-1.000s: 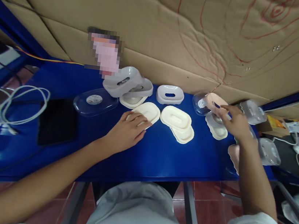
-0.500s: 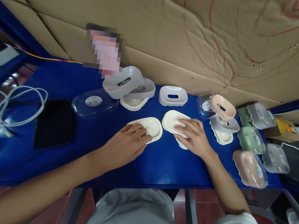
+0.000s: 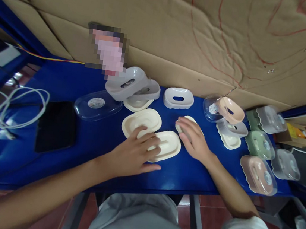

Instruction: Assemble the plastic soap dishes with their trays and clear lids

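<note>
Three cream oval soap-dish bases lie in front of me. My left hand (image 3: 134, 151) is spread, its fingertips over the near cream base (image 3: 173, 143) and beside the left cream base (image 3: 132, 120), which sits farther back. My right hand (image 3: 194, 140) rests with its fingers stretched out over the right cream base (image 3: 194, 120), covering most of it. Behind them a pale grey soap-dish tray (image 3: 170, 102) with a slot stands alone. At the back left, grey slotted trays (image 3: 125, 90) are stacked loosely on another cream base (image 3: 137, 105).
A clear lid (image 3: 97, 112) lies left, beside a black flat object (image 3: 57, 128) and a coiled white cable (image 3: 10, 103). To the right are a peach tray (image 3: 234, 111) and several lidded soap dishes (image 3: 259, 173). A cardboard wall (image 3: 158, 29) borders the blue table (image 3: 145, 175).
Two cream bases under my right hand have separated; one now lies nearer my left hand. The left base has shifted back and left. My left hand has spread its fingers.
</note>
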{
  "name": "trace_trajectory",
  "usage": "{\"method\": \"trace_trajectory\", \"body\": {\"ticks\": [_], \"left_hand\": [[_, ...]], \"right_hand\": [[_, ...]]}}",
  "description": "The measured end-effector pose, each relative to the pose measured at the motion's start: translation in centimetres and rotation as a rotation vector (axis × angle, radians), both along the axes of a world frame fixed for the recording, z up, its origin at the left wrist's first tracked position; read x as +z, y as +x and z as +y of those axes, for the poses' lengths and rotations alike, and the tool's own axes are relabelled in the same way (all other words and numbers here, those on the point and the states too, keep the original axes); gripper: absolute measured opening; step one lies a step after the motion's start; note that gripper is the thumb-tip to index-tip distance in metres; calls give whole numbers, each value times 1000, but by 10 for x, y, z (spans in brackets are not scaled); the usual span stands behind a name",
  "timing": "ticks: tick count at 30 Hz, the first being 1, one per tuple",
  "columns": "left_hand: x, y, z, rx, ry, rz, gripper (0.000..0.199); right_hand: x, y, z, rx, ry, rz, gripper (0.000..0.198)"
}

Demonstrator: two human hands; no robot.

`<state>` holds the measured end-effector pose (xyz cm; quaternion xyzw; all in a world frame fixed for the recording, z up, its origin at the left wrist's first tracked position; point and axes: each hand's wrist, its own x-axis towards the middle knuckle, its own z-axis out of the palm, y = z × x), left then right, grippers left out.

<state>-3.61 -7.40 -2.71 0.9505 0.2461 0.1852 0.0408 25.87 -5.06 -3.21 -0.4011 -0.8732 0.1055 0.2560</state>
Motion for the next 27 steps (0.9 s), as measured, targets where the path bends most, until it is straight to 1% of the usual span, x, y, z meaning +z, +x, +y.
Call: {"method": "trace_trajectory", "body": {"ticks": [2,5,7,9,11,13,14,16,18,20,22,24,27], "left_hand": [[-2,2,-3,-41,-1,71,31],[-4,4,-3,-73,-7,98,23],[-4,4,-2,-74,-13,95,21],[-4,4,0,-64,-14,92,21],[-5,5,1,-38,-8,76,26],[-5,5,2,7,6,47,36],[-6,5,2,32,13,30,43],[-6,5,3,71,28,2,54],[-6,5,2,101,41,-12,59],[-7,5,1,123,60,-18,59],[-8,6,1,141,76,-26,58],[-9,7,1,138,75,-36,53],[-12,9,3,108,53,-41,33]], "right_hand": [[0,11,9,-97,-4,-122,45],[1,23,21,-198,18,-238,49],[2,24,32,-257,33,-262,56],[2,18,48,-280,32,-285,59],[4,8,63,-293,31,-301,56],[9,0,71,-293,45,-301,42],[13,-2,70,-287,59,-290,36],[20,-2,56,-252,92,-248,31],[26,3,31,-176,110,-194,29],[26,9,2,-86,124,-128,26],[21,10,-22,-14,151,-65,22],[13,7,-35,48,166,-42,21],[2,-2,-39,137,133,-110,20]]}}
